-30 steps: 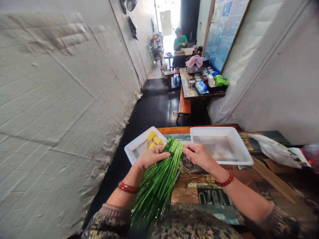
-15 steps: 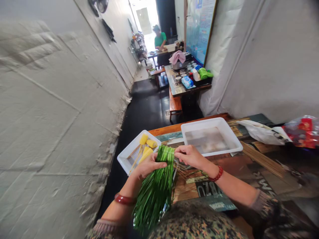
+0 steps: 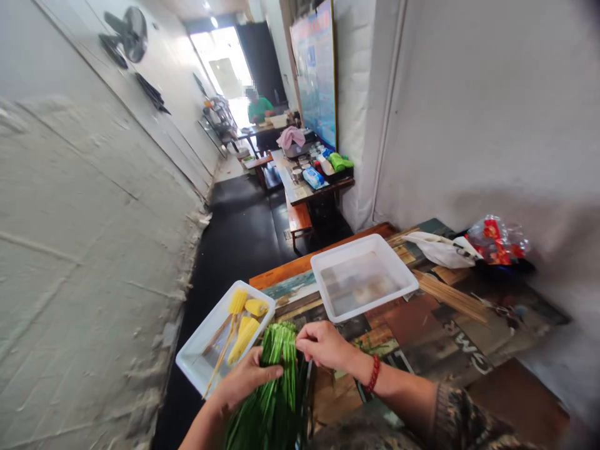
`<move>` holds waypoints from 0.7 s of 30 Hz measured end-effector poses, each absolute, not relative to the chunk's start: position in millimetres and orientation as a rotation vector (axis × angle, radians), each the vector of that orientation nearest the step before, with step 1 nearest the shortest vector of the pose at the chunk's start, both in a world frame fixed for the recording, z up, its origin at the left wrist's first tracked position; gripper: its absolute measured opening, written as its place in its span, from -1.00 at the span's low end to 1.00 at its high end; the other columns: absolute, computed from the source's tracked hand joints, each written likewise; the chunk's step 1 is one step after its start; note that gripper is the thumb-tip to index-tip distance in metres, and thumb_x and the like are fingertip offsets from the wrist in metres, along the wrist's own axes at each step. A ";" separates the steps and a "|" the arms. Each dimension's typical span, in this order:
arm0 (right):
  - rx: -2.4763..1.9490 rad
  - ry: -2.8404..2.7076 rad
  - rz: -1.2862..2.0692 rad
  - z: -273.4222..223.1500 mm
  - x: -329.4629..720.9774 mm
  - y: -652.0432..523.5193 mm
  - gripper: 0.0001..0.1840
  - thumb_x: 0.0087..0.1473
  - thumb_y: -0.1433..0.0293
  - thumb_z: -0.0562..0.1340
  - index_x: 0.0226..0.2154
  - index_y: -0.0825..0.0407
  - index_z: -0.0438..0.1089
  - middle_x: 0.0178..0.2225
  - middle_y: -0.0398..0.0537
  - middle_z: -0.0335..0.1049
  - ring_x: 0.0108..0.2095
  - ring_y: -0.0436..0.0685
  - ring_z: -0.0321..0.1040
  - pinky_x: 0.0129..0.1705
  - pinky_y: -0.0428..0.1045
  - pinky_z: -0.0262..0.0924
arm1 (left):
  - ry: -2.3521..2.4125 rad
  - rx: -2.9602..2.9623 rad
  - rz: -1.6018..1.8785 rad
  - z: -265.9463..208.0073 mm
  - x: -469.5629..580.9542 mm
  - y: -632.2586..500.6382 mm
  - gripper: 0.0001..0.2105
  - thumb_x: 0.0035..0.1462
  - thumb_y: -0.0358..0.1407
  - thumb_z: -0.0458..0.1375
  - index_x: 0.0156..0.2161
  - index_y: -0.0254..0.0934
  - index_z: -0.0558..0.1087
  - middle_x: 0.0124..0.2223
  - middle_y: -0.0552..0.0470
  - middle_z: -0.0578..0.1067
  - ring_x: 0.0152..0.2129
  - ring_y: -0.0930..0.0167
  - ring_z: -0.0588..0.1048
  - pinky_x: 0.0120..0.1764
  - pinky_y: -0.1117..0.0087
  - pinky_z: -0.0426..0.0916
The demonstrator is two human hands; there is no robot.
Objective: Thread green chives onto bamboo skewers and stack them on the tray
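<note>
My left hand [image 3: 250, 378] is closed around a bunch of green garlic chives [image 3: 276, 390], thumb across the front. The cut ends point up and away from me, and the long leaves hang down toward my body. A paler band crosses the bunch near its top. My right hand [image 3: 323, 344] is pinched at the right edge of that band, and what its fingertips grip is hidden. Just left of the bunch is a white tray [image 3: 190, 356] with several corn pieces [image 3: 246, 334] and thin sticks in it.
A white plastic tub [image 3: 321, 300] stands farther back on the patterned table [image 3: 417, 325]. Wooden skewers [image 3: 452, 297], a white bag [image 3: 438, 250] and red-and-clear packaging [image 3: 497, 240] lie to the right. Another person [image 3: 260, 109] sits at a far table.
My view has tilted up and turned right, so the scene sits lower and farther left. Both hands stay at the upper end of the chives.
</note>
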State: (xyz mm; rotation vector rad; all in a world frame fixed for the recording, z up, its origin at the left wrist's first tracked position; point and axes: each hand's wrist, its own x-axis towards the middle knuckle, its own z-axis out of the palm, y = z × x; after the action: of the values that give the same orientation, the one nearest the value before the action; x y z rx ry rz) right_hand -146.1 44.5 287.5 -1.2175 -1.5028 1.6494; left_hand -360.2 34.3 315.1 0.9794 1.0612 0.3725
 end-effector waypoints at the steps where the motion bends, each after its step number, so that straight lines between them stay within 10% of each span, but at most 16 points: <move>1: -1.213 -1.485 1.660 284.8 -148.0 44.0 -0.87 0.04 0.45 0.19 -0.49 0.09 0.42 -0.65 -0.24 0.33 -0.74 -0.13 0.14 -0.68 -0.20 -0.02 | 1.046 0.989 0.375 314.5 -360.8 34.4 -0.59 -0.13 -0.11 0.40 -0.20 -0.36 0.59 -0.31 -0.08 0.58 -0.32 0.27 0.52 -0.16 0.31 0.38; 10: -1.136 -1.382 1.868 250.8 -175.4 40.0 -0.79 0.01 0.28 0.20 -0.38 0.09 0.39 -0.62 -0.26 0.34 -0.73 -0.11 0.20 -0.69 -0.19 -0.01 | 1.134 1.283 0.271 320.2 -388.8 53.7 -0.70 -0.18 -0.13 0.37 -0.47 -0.38 0.52 -0.52 0.10 0.40 -0.53 0.48 0.25 -0.42 0.47 0.19; 21: -1.333 -1.245 1.980 180.0 -200.9 21.1 -0.76 -0.05 0.26 0.16 -0.36 0.09 0.34 -0.63 -0.26 0.31 -0.69 -0.06 0.29 -0.67 -0.17 0.09 | 1.191 1.166 0.286 252.3 -418.6 64.3 -0.85 -0.32 -0.33 0.34 -0.48 -0.24 0.57 -0.51 0.10 0.49 -0.55 0.40 0.38 -0.46 0.42 0.28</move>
State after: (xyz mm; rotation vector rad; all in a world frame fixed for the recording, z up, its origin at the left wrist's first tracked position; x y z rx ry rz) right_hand -200.9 21.1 180.0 -1.3332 -1.2448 1.9804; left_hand -418.6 64.3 252.3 1.1656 1.1910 0.2863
